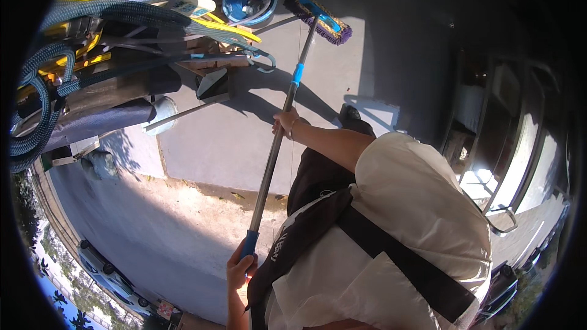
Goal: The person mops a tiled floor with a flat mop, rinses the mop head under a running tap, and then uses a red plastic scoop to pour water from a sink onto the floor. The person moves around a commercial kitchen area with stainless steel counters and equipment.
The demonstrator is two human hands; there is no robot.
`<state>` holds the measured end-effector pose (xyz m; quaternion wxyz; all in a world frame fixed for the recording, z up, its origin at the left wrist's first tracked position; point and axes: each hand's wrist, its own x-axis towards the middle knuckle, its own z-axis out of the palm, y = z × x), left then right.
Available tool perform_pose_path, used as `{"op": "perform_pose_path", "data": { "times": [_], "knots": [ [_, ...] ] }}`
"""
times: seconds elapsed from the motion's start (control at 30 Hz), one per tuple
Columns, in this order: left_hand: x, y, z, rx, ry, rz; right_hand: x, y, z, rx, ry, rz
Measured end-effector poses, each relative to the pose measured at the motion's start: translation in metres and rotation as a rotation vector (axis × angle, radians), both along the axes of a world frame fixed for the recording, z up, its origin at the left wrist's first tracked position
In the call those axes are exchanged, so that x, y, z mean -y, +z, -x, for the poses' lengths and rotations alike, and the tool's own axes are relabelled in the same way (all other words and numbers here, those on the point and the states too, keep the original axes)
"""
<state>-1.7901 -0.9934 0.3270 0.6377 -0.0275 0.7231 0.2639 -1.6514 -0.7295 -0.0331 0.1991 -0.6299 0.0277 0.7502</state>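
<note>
Both my hands are closed on one long-handled mop. Its grey metal pole (273, 168) slants from lower left up to a flat blue mop head (321, 15) with purple and yellow fringe, resting on the floor. My left hand (241, 266), at the lower left, grips the blue handle end (250, 244). Farther up, my right hand (286, 122) wraps round the bare pole below a blue collar (298, 74). Left of the mop head stands a round blue bucket (227, 6); what lies in it is unclear.
Coiled grey and yellow hoses (140, 15) pile up at the far left over boards and other clutter. A pale round basin (164, 115) sits below them. My dark shoe (350, 112) is on the sunlit floor. A metal-framed structure (507, 128) stands at right; a parked car (110, 278) is at lower left.
</note>
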Motion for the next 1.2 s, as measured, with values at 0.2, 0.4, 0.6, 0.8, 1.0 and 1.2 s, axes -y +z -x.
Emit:
{"op": "perform_pose_path", "data": {
  "times": [0.2, 0.4, 0.6, 0.8, 1.0, 1.2],
  "knots": [
    [-0.096, -0.035, -0.083, 0.152, 0.271, 0.003, -0.106, -0.013, -0.048, 0.125, 0.138, 0.041],
    [-0.213, -0.098, -0.232, 0.131, 0.386, -0.13, -0.271, -0.067, -0.159, 0.226, 0.34, -0.052],
    [-0.187, -0.075, -0.296, 0.074, 0.341, -0.12, -0.255, -0.041, -0.232, 0.078, 0.384, -0.054],
    [-0.093, 0.011, -0.353, 0.07, 0.528, -0.033, -0.14, -0.032, -0.313, -0.313, 0.113, 0.195],
    [0.038, -0.005, -0.441, -0.028, 0.451, -0.052, -0.094, -0.091, -0.355, -0.083, 0.134, -0.091],
    [0.325, -0.012, -0.47, 0.099, 0.757, -0.194, 0.146, -0.031, -0.361, 0.21, 0.384, 0.171]
  ]
}}
